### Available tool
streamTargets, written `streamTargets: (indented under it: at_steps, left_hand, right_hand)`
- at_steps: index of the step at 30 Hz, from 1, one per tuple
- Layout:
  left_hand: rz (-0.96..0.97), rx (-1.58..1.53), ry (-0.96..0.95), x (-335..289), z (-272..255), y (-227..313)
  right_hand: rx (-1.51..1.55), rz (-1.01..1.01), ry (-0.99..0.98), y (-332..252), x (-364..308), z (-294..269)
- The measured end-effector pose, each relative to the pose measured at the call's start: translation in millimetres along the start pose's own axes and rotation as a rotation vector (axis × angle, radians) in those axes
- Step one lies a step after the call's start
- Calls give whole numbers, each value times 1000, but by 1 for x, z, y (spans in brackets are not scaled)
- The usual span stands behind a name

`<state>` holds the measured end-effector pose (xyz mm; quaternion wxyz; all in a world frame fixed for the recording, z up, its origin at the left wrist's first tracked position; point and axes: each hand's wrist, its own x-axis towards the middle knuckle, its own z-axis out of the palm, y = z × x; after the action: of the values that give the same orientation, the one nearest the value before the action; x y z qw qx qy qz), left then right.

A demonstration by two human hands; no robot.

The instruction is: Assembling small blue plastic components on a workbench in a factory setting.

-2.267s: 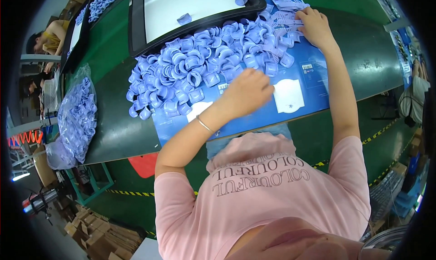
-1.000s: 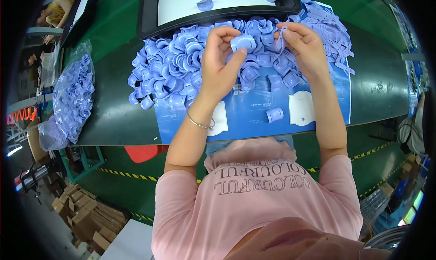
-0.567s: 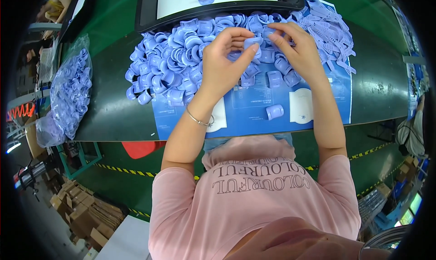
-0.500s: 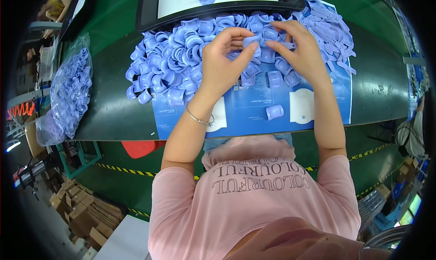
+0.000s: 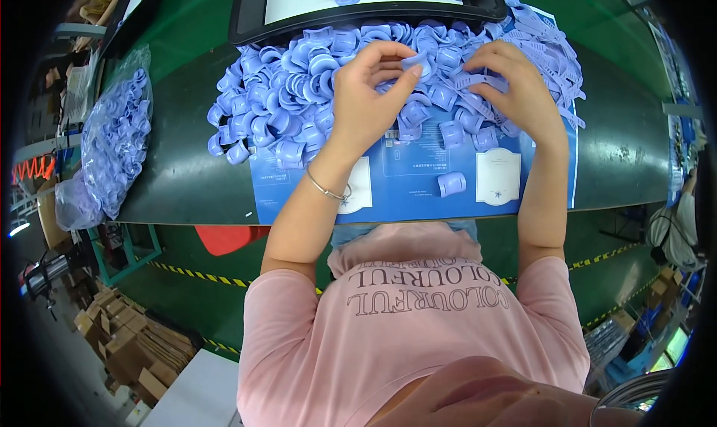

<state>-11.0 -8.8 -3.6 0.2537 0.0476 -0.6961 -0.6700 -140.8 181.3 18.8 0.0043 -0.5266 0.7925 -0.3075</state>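
Over the heap of lilac curved pieces [image 5: 299,87], the left hand's [image 5: 366,91] fingers cover part of the curved piece [image 5: 416,63] they pinch, while at the heap's right side the right hand's [image 5: 525,91] curled fingers hide whether they grip or merely touch a lilac strap [image 5: 487,79]. Beyond the heap, the view's top edge cuts off the black tray [image 5: 250,13]; beneath the heap, much of the blue sheet [image 5: 403,195] is hidden, its smaller print illegible. Well left of the heap, the plastic bag [image 5: 116,136] blurs its contents, and a co-worker [image 5: 97,5] is partly cut off.
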Motion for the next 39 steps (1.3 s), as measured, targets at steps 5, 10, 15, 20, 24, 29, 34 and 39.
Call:
streamTargets:
  at_steps: [5,10,15,20,24,29,34,39]
  left_hand:
    - [-12,66,-10,-1,1,6]
    - [-110,-96,8,-3,3,9]
    - [-135,-190,-16,-5,3,7]
    - [-138,-179,-47,-6,6,8]
    - [-139,-161,-45,-7,6,9]
    - [-124,-157,-50,-7,6,9]
    - [-97,-114,-50,-7,7,8]
    - [-100,-93,-27,-7,7,6]
  right_hand:
    - [-140,-57,31,-2,4,6]
    - [1154,380,-51,-39,8,17]
    - [1139,509,-166,-45,8,30]
    - [1122,528,-22,-41,7,30]
    - [1119,525,11,-42,8,30]
    - [1146,506,-32,-44,7,31]
    - [1156,508,-30,-42,7,31]
    - [1169,498,9,-40,7,32]
